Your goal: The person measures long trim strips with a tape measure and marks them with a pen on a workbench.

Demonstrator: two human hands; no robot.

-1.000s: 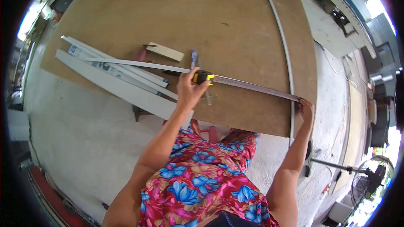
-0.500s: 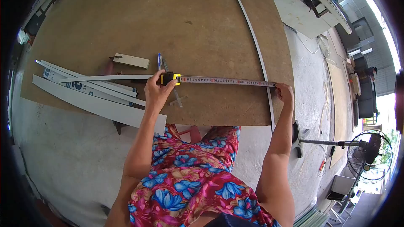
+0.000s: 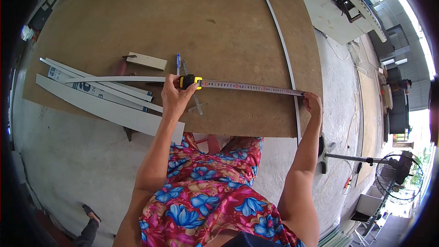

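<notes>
My left hand [image 3: 174, 97] is clamped round the yellow-and-black tape measure case [image 3: 190, 82] on the rough brown board table [image 3: 137, 23], its steel blade [image 3: 251, 87] showing tiny black and red numerals too small to read. My right hand [image 3: 313, 104] pinches the blade's end down at the thin white strip [image 3: 282, 41]. By my left hand, flat white trim pieces [image 3: 105, 98] carry blue printing I can't make out, with a blue pen [image 3: 178, 63] just beside the case.

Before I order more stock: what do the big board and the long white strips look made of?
The board looks like hardboard or MDF: flat, matte, uniform brown, no grain. The white strips look like plastic or painted trim, smooth and slightly glossy; which one cannot be told. The thin strip seems alike.
</notes>
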